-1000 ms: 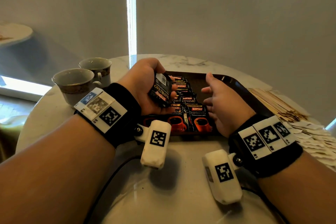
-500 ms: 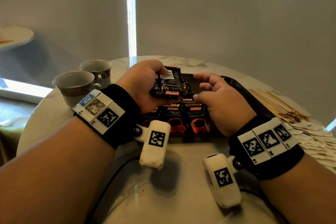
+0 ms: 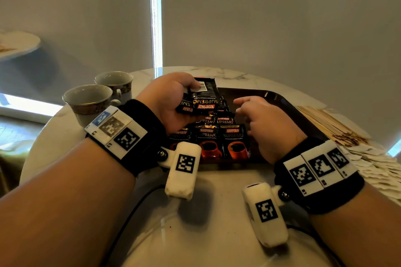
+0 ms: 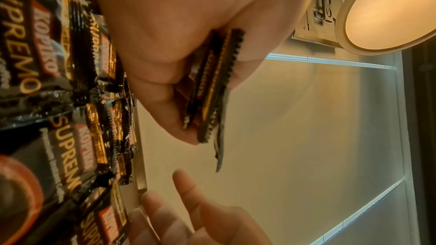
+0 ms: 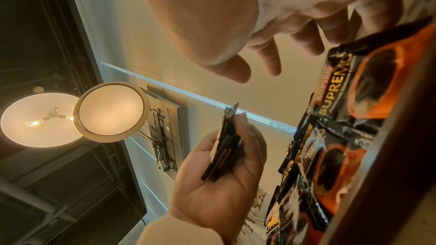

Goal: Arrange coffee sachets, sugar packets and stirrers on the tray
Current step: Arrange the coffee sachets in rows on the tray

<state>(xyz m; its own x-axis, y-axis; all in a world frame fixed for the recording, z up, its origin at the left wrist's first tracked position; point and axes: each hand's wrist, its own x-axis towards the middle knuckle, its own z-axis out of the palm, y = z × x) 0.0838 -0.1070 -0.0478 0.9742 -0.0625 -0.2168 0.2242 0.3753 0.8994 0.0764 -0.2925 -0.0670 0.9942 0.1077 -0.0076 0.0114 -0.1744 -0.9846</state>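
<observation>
Since half a second ago the right hand (image 3: 263,124) has drawn back toward 5 o'clock, away from the sachets (image 3: 200,99) that the left hand (image 3: 171,102) holds; that stack sits a touch higher now. Left fingers (image 4: 165,88) are clamped round the stack, thumb on top; the left wrist view shows at least three edges in it, exact number unclear. Right fingers (image 5: 264,56) are loosely spread and hold nothing.

On the tray (image 3: 282,102) lie rows of overlapping sachets; three fronts show in the nearest row (image 3: 209,143), the rest too overlapped to count. Two cups (image 3: 89,102) stand at 10 o'clock on the bench (image 3: 217,212). Stirrers (image 3: 325,123) and sugar packets (image 3: 379,165) lie in heaps at 3 o'clock, off the tray, too many to count.

To do this step well, I judge: peel one sachet off the stack with the right hand, lay it face up overlapping the last row, and leave the tray's right half free.
</observation>
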